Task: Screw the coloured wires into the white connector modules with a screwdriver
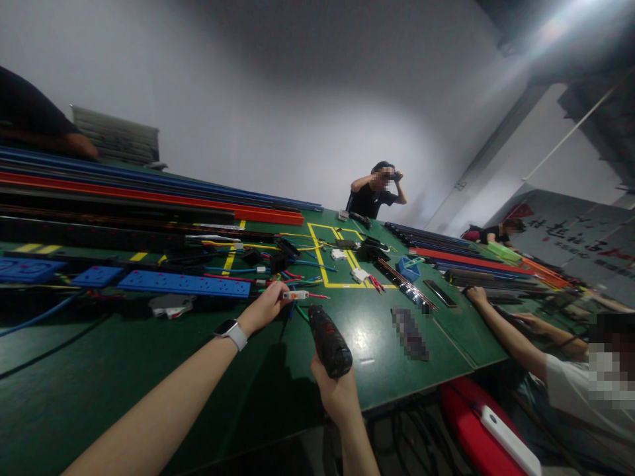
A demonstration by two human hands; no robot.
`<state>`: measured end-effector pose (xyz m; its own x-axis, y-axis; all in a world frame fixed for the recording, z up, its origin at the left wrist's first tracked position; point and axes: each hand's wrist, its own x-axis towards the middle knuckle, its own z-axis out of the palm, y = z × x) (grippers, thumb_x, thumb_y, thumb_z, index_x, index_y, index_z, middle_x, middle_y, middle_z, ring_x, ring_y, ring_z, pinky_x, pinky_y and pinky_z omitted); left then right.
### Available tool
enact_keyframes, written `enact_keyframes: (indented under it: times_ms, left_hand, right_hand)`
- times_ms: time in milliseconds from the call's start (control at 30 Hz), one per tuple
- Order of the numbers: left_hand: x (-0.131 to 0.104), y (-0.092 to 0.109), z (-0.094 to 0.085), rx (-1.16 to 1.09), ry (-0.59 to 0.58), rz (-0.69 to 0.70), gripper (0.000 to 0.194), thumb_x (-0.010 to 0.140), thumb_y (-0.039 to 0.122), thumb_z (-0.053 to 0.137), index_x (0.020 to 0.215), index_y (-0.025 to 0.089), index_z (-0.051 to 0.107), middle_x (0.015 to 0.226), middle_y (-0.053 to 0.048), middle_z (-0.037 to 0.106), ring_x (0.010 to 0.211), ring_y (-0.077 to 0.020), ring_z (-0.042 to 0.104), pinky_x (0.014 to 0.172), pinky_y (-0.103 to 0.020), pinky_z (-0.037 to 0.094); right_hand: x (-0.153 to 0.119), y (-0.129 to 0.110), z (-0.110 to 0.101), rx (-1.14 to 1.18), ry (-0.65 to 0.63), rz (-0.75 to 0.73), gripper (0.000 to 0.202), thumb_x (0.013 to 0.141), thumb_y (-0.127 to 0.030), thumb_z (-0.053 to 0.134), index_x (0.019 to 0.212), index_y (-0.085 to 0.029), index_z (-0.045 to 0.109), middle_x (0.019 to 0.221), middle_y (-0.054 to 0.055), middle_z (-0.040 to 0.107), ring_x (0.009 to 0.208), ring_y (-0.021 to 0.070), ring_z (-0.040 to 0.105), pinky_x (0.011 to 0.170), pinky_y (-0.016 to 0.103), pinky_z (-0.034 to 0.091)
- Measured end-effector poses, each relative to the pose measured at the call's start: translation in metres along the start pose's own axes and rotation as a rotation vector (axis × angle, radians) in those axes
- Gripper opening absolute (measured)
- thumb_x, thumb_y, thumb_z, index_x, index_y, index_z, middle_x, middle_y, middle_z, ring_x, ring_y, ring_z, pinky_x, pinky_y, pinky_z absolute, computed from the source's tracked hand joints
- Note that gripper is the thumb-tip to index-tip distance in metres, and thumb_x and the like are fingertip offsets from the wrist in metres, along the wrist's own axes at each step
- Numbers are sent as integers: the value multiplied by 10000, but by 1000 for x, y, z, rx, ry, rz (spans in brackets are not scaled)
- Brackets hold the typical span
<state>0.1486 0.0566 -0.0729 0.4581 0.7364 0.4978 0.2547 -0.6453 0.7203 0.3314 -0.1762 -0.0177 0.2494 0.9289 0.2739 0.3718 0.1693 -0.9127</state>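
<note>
My left hand [268, 307], with a watch on its wrist, holds a small white and grey connector [296, 295] between closed fingers. A short red wire [319, 297] sticks out of the connector to the right. My right hand [336, 390] is wrapped round the grip of a black power drill [331, 344]. The drill's front end points up and left, near the connector and a green wire [301, 313]. Just left of my left hand lies a long blue socket strip [186, 283].
Wires and black housings [286, 250] lie beyond my hands on the green table [367, 390]. A blue bin [409, 268] and a phone [440, 293] sit to the right. A co-worker's arm [510, 334] rests at the right; another person [373, 193] is behind the table.
</note>
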Motion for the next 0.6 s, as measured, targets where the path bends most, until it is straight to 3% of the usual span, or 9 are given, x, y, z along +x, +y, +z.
enact_keyframes:
  times_ms: [200, 600]
  left_hand:
    - [0, 1, -1, -8, -1, -4, 162, 937, 361, 592, 1026, 227, 582, 1055, -61, 616, 985, -223, 595, 913, -402, 511]
    - [0, -3, 1, -3, -4, -9, 183, 938, 382, 590, 1044, 234, 574, 1060, -59, 608, 992, -227, 590, 929, -418, 509]
  right_hand:
    - [0, -1, 1, 3, -27, 11, 542, 925, -289, 624, 1441, -147, 539, 1171, 122, 717, 1079, 280, 684, 991, 430, 528]
    - [0, 2, 0, 1, -8, 20, 455, 895, -278, 651, 1332, -154, 623, 1102, 101, 730, 1016, 261, 698, 928, 380, 561]
